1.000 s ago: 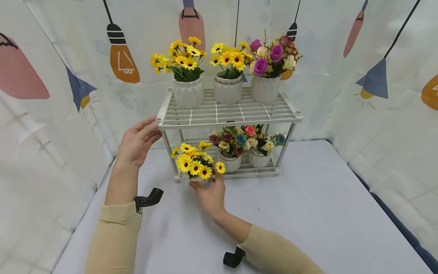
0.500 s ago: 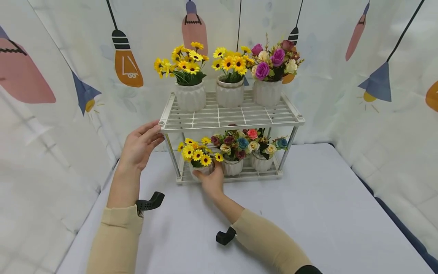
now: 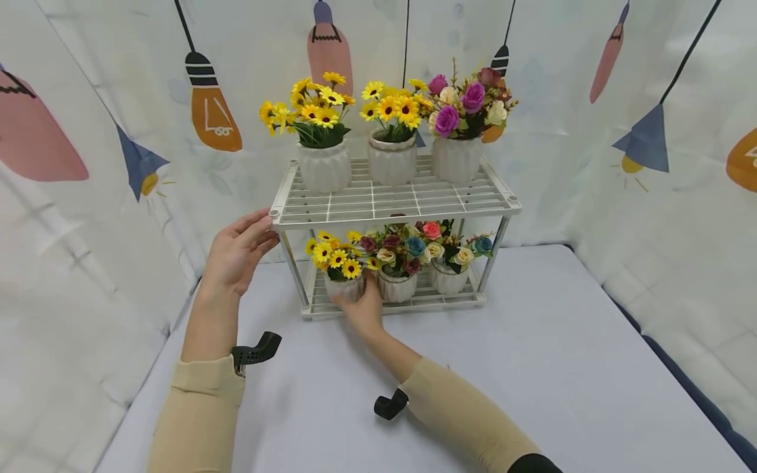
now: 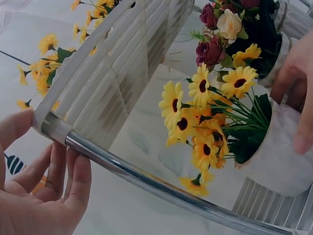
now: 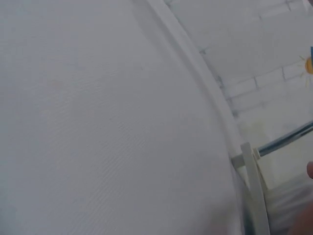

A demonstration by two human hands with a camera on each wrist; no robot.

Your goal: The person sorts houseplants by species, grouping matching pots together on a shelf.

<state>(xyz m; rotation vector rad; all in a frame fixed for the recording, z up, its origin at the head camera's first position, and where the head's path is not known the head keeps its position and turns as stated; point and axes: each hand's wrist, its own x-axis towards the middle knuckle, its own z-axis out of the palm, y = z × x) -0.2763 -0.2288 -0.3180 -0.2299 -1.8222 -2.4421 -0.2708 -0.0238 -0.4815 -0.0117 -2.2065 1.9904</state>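
In the head view, my left hand (image 3: 233, 256) holds the left front corner of a white two-tier wire rack (image 3: 396, 217). The left wrist view shows the thumb on the shelf corner and the fingers at the chrome post (image 4: 146, 178). My right hand (image 3: 365, 312) grips a white ribbed flower pot (image 3: 342, 289) of yellow daisy-like flowers (image 3: 337, 256) at the left of the lower shelf. Its thumb is at the pot's front and its fingers are between this pot and the neighbouring one (image 3: 397, 287). The right wrist view catches only a bit of hand at its right edge.
Two pots with mixed roses, including a right-hand pot (image 3: 447, 279), share the lower shelf. Three more stand on top: two yellow-flowered ones, including the left pot (image 3: 324, 169), and a purple rose pot (image 3: 457, 159). A white cloth covers the table (image 3: 532, 348); a printed curtain (image 3: 562, 131) hangs behind.
My right hand has moved the yellow-flowered pot from in front of the rack back onto the lower shelf, left of the rose pots. My left hand stays at the rack's corner.
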